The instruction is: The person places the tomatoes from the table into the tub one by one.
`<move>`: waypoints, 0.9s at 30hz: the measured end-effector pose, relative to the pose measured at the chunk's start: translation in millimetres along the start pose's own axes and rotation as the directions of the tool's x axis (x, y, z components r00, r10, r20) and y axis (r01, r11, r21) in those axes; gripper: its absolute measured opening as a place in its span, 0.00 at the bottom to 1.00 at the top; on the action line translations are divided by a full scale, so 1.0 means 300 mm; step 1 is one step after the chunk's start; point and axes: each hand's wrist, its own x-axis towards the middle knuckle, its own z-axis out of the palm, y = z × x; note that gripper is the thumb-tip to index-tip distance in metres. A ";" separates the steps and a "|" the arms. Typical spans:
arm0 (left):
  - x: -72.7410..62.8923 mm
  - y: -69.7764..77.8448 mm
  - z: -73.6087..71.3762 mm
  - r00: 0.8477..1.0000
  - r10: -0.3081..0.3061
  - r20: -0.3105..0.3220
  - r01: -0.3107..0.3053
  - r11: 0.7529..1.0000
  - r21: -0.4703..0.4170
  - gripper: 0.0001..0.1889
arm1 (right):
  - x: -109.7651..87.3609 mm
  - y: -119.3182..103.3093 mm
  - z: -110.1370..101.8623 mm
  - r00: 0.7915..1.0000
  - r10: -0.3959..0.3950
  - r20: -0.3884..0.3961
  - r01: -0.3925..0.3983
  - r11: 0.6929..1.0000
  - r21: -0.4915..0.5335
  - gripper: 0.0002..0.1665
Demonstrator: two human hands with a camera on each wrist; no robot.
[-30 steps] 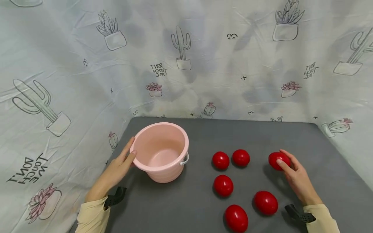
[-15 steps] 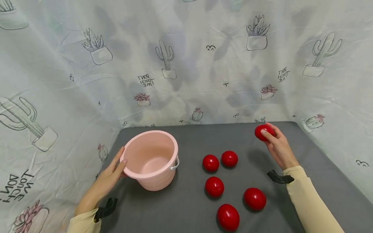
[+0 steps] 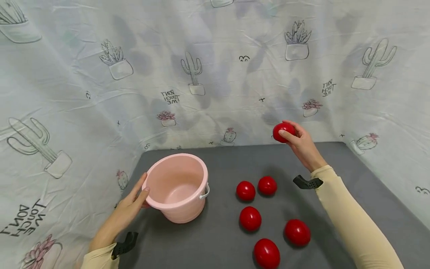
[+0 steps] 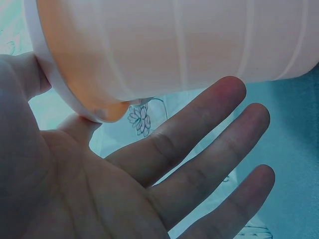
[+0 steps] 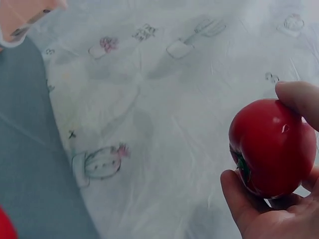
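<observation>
A pink bucket (image 3: 178,215) stands on the dark grey table at the left. My left hand (image 3: 124,215) touches its rim with thumb and index finger, while the other three fingers (image 4: 199,184) stretch out under its side in the left wrist view. At the right, my right hand (image 3: 304,147) holds a red tomato (image 3: 283,133) raised above the table's far edge. The right wrist view shows thumb and fingers round this tomato (image 5: 274,147), its green stem end facing left.
Several more tomatoes lie on the table between bucket and right arm: one at the back (image 3: 267,185), one at the right (image 3: 297,232), one nearest me (image 3: 267,253). A cactus-print cloth (image 3: 235,82) hangs behind and at both sides.
My right hand has lifted the tomato from low over the table and carried it up, away from me and leftward. The left hand stays at the bucket's rim; the head view has shifted slightly.
</observation>
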 end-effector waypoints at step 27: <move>-0.009 0.004 -0.004 0.999 -0.031 -0.021 0.031 0.999 -0.005 0.33 | 0.176 -0.136 0.302 0.988 -0.121 0.096 0.114 0.991 0.070 0.32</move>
